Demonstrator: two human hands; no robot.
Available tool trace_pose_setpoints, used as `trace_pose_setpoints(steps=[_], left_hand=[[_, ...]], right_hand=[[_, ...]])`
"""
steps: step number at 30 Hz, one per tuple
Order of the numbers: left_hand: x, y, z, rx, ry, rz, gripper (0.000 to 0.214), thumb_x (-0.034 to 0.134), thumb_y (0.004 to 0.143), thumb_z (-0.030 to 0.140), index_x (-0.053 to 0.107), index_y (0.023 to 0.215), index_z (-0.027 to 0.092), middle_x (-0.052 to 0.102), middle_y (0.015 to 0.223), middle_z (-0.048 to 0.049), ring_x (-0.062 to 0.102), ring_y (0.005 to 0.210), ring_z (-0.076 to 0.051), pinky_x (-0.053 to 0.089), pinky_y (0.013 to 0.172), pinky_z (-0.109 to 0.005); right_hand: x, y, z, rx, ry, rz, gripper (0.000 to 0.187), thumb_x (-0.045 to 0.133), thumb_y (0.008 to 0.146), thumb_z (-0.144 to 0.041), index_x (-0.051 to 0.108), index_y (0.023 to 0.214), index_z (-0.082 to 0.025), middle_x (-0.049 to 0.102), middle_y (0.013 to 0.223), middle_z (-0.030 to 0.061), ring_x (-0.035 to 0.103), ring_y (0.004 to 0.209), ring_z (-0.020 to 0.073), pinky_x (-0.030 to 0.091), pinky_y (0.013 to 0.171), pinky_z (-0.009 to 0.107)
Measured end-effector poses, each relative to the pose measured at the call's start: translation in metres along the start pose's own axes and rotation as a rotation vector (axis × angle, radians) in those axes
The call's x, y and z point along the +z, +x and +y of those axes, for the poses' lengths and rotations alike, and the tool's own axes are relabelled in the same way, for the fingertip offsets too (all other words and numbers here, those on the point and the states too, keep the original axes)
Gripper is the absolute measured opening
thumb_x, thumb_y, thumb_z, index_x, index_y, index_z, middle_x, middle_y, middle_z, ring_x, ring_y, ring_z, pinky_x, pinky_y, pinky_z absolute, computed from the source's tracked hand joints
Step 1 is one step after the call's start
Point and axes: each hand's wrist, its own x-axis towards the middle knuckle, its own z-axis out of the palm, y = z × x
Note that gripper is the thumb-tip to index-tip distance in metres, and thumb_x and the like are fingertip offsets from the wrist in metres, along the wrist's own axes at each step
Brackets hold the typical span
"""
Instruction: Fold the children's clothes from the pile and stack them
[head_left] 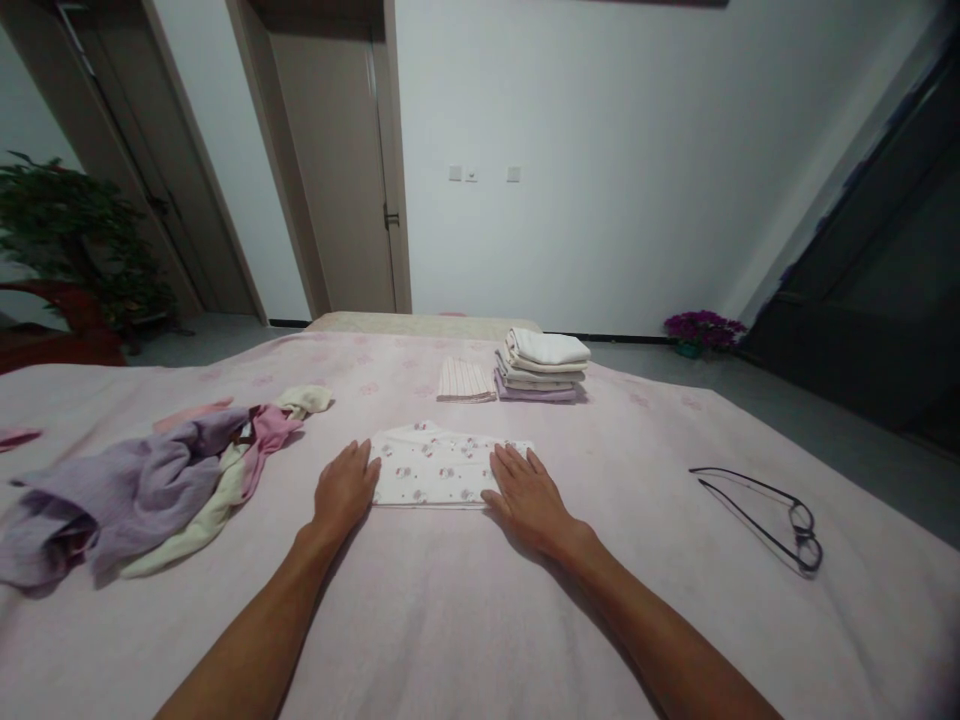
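Note:
A folded white cloth with small pink prints lies flat on the pink bed cover in front of me. My left hand rests palm down at its left end, fingers together and lying flat. On the cloth's right end my right hand lies flat with fingers stretched out over the edge. Neither hand holds anything.
A loose heap of purple, pink and cream clothes lies to the left. Farther back sit a folded striped cloth and a stack of folded cloths. Black glasses lie to the right. Doors, a plant and purple flowers stand beyond the bed.

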Motion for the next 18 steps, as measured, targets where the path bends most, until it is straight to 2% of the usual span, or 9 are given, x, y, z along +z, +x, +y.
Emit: trace_pose_setpoints(steps=[4,7,12,18], left_hand=[[-0.012,0.000,-0.002,-0.146,0.039,0.057,0.053,0.031,0.101,0.047,0.061,0.132,0.017,0.068,0.124,-0.0169,0.063,0.113,-0.034,0.046,0.094,-0.045],[-0.018,0.003,-0.003,-0.171,-0.009,-0.003,0.053,0.034,0.097,0.054,0.067,0.117,0.018,0.072,0.114,-0.0163,0.065,0.105,-0.036,0.047,0.086,-0.044],[-0.022,0.008,-0.011,-0.182,-0.129,-0.130,0.040,0.041,0.093,0.052,0.066,0.098,0.021,0.076,0.099,-0.0118,0.069,0.092,-0.032,0.045,0.070,-0.035],[-0.027,0.014,-0.012,-0.185,-0.419,-0.065,0.031,0.046,0.091,0.047,0.060,0.080,0.022,0.073,0.081,-0.0043,0.066,0.075,-0.021,0.038,0.061,-0.026]], right_hand=[[-0.012,0.012,-0.023,-0.065,0.009,0.032,0.066,0.036,0.103,-0.052,0.039,0.155,-0.011,0.033,0.161,0.0172,0.025,0.153,0.0284,0.014,0.125,0.051],[-0.015,0.026,-0.048,-0.125,0.052,0.027,0.068,0.036,0.103,-0.054,0.037,0.155,-0.010,0.032,0.162,0.0178,0.024,0.153,0.0282,0.015,0.125,0.050],[0.004,0.040,-0.076,-0.151,0.139,-0.026,0.070,0.036,0.102,-0.057,0.035,0.156,-0.013,0.030,0.163,0.0171,0.023,0.153,0.0297,0.017,0.124,0.051],[0.023,0.035,-0.079,-0.149,0.201,-0.027,0.074,0.037,0.101,-0.057,0.031,0.158,-0.010,0.023,0.166,0.0177,0.014,0.155,0.0305,0.010,0.125,0.052]])
